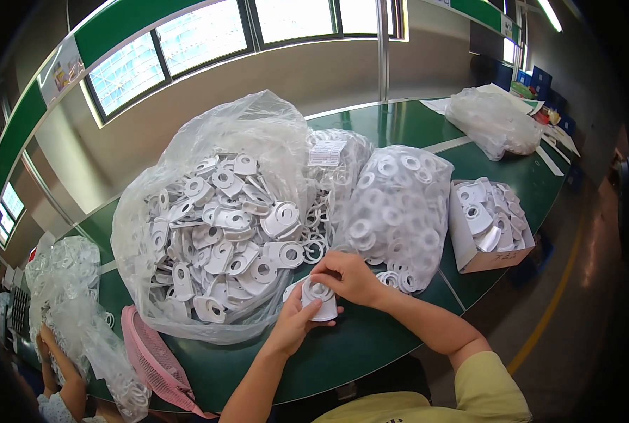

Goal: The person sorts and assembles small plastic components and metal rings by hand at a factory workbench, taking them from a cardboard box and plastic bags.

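A white plastic part [323, 311] with a rounded end is gripped in my left hand [294, 330], thumb across its front and fingers behind. My right hand [353, 278] is closed from above, its fingertips pinching a white ring [317, 289] against the round end of that part. How far the ring sits in the part is partly hidden by the fingers. Just beyond my hands, a large open clear bag [134, 233] holds a heap of similar white parts [223, 233]. To its right, another clear bag [399, 204] is full of white rings.
A cardboard box [490, 261] of white parts stands at the right on the green table [371, 338]. Loose rings [392, 279] lie beside the ring bag. A pink mesh item [152, 359] and more plastic bags [68, 275] are at left, near a co-worker's hand [46, 340].
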`<state>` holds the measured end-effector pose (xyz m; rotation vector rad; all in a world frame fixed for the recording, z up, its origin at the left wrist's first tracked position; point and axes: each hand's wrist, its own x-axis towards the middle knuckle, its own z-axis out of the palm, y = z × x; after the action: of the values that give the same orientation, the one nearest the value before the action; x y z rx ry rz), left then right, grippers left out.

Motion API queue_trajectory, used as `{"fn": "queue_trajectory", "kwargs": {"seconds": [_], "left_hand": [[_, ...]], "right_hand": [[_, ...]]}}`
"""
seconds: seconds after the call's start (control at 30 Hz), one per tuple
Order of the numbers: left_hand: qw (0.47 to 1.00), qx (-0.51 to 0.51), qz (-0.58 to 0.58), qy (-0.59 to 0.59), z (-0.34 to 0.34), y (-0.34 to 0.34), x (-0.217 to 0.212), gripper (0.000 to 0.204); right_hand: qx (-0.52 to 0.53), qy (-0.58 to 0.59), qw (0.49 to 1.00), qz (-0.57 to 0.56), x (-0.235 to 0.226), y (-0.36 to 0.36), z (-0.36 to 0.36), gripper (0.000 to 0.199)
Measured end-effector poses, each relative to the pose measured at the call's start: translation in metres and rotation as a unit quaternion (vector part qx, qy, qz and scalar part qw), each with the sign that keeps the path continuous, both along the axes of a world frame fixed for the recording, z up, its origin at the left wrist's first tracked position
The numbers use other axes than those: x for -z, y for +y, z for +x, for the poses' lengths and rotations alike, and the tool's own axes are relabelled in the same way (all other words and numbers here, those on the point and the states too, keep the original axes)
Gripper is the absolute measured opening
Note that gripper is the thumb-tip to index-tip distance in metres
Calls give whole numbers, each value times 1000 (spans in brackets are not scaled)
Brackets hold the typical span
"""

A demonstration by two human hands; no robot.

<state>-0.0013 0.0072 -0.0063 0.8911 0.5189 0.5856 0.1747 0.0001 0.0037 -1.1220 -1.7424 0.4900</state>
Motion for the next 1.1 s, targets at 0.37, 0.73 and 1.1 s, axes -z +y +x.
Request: {"fn": "queue_trajectory", "kwargs": {"seconds": [0.37,0.73,1.1], "left_hand": [[999,-6,36,13,0,3,6,48],[948,-56,276,146,0,2,13,33],[832,-170,458,263,-2,1,10,27]], "right_hand": [[50,18,997,49,2,-6,-11,10],[-83,205,953,-207,7,3,4,15],[-87,-43,993,-61,0,-3,2,11]]}}
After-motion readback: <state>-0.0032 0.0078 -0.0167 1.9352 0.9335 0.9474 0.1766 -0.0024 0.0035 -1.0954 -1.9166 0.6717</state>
